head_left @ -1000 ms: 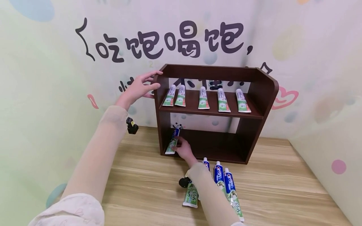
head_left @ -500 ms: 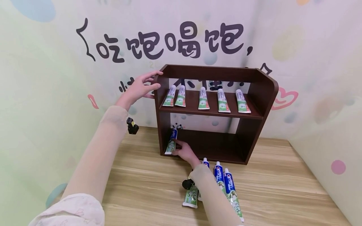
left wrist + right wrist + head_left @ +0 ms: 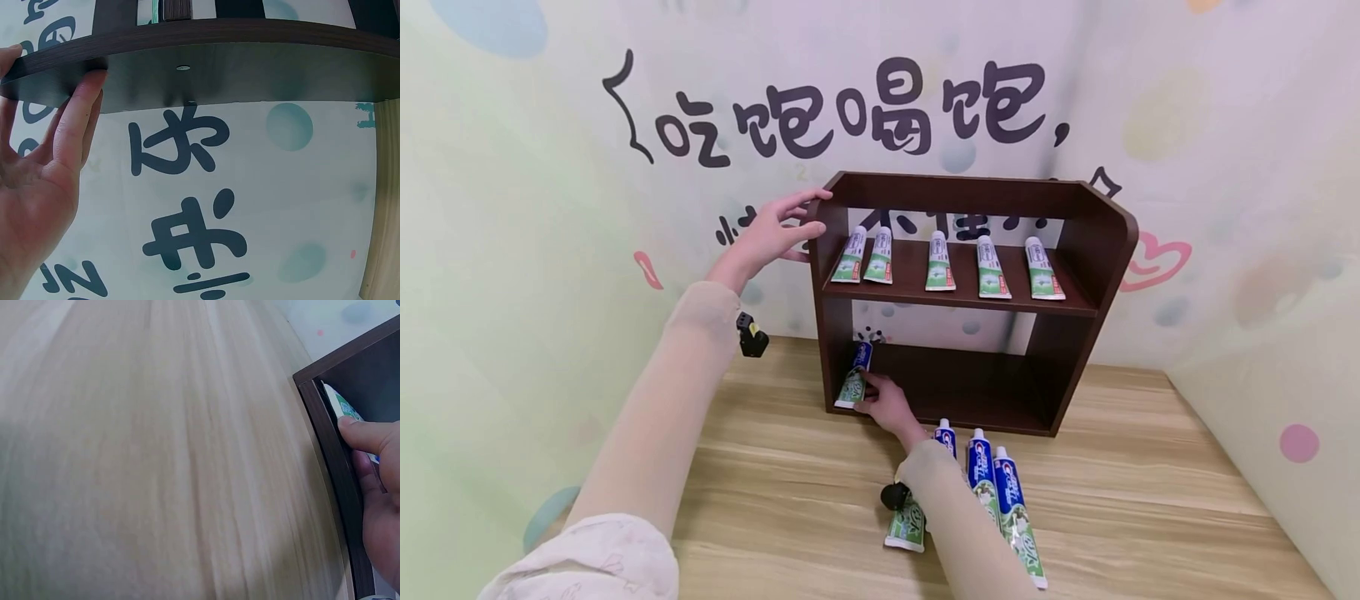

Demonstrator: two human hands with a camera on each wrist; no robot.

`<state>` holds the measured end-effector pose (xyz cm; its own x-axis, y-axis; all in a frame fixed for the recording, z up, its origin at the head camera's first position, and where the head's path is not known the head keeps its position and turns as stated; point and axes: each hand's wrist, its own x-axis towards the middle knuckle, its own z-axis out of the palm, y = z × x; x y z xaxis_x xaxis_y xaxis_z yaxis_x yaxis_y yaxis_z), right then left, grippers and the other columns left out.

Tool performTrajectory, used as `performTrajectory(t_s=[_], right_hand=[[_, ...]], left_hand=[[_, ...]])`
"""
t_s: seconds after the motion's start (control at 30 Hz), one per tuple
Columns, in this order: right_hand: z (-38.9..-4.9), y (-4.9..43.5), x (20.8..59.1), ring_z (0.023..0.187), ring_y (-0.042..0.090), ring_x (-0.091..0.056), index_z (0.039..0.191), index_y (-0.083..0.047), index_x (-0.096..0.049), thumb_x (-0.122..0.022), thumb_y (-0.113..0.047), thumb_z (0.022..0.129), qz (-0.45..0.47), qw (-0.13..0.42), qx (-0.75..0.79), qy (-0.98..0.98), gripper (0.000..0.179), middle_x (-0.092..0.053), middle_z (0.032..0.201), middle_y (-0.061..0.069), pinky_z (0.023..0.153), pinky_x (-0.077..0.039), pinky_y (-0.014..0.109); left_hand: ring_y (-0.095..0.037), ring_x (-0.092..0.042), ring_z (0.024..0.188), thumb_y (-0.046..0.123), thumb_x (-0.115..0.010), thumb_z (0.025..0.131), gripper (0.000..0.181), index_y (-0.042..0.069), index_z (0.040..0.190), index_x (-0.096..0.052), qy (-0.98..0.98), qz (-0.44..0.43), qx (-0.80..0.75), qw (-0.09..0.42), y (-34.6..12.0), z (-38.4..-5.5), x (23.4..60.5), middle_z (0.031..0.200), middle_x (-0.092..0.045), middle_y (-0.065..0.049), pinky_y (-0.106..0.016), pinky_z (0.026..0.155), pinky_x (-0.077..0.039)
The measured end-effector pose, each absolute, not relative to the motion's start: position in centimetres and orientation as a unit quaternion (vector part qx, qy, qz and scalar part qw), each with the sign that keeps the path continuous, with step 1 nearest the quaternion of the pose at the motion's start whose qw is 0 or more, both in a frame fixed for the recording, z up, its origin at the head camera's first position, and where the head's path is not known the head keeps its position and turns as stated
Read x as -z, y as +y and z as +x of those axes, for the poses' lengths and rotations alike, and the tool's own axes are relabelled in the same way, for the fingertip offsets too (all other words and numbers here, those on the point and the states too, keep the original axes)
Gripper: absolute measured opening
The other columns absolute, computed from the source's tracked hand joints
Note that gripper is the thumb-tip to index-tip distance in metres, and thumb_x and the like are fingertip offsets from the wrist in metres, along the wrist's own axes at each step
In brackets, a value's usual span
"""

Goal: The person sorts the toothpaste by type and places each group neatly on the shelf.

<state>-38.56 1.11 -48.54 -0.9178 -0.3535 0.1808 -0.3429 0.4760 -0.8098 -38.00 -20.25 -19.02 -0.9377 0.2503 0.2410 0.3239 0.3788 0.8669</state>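
My right hand (image 3: 891, 404) holds a blue-and-green toothpaste tube (image 3: 853, 385) at the left end of the lower shelf, its cap end toward the back. In the right wrist view the thumb of this hand (image 3: 382, 481) lies on the white end of the tube (image 3: 340, 405), beside the side panel. My left hand (image 3: 766, 242) rests on the upper left side of the dark brown shelf rack (image 3: 955, 193). The left wrist view shows its extended fingers (image 3: 78, 122) against the side panel (image 3: 250, 69).
Several small white-and-green tubes (image 3: 940, 262) lie spaced along the upper shelf. More blue-and-green toothpaste tubes (image 3: 1011, 496) lie on the wooden table (image 3: 1150, 500) before the rack, partly behind my right forearm. A printed wall (image 3: 1225, 125) stands behind.
The tube in my right hand has shifted slightly left and lies closer to the left side panel. My left hand and the other tubes stay where they were.
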Motion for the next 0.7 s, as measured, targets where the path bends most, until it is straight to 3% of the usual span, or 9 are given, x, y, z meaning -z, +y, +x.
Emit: performTrajectory(t_s=[0.2, 0.4, 0.5, 0.7], right_hand=[[-38.6, 1.1, 48.5, 0.115, 0.034, -0.063, 0.144, -0.001, -0.048, -0.072, -0.007, 0.087, -0.200, 0.009, 0.468, 0.861, 0.062, -0.051, 0.139, 0.025, 0.093, -0.057, 0.043], [-38.6, 1.1, 48.5, 0.113, 0.033, -0.063, 0.144, -0.002, -0.049, -0.072, -0.005, 0.087, -0.198, 0.013, 0.468, 0.861, 0.062, -0.050, 0.139, 0.025, 0.090, -0.058, 0.041], [-38.6, 1.1, 48.5, 0.113, 0.033, -0.063, 0.144, -0.002, -0.049, -0.072, -0.005, 0.087, -0.197, 0.013, 0.468, 0.861, 0.062, -0.051, 0.139, 0.025, 0.090, -0.058, 0.041], [-38.6, 1.2, 48.5, 0.112, 0.033, -0.063, 0.144, -0.001, -0.049, -0.072, -0.005, 0.087, -0.199, 0.009, 0.467, 0.862, 0.062, -0.051, 0.138, 0.025, 0.089, -0.058, 0.041]], left_hand=[[-0.022, -0.031, 0.144, 0.027, -0.064, 0.096, 0.056, 0.036, 0.147, -0.044, -0.831, -0.176, 0.523, 0.063, -20.2, -38.4, 19.8, 0.160, -0.029, -0.003, -0.043, 0.087, -0.061], [-0.030, -0.058, 0.124, 0.030, -0.066, 0.094, 0.065, 0.040, 0.151, -0.037, -0.823, -0.171, 0.525, 0.134, -19.7, -38.9, 21.8, 0.146, -0.049, -0.013, -0.041, 0.087, -0.061], [-0.028, -0.061, 0.120, 0.027, -0.068, 0.093, 0.068, 0.038, 0.152, -0.036, -0.817, -0.160, 0.531, 0.156, -19.4, -38.8, 22.7, 0.143, -0.053, -0.011, -0.036, 0.083, -0.062], [-0.033, -0.058, 0.124, 0.018, -0.068, 0.091, 0.077, 0.036, 0.155, -0.029, -0.810, -0.155, 0.550, 0.128, -19.4, -38.7, 24.3, 0.150, -0.045, -0.009, -0.037, 0.079, -0.063]])
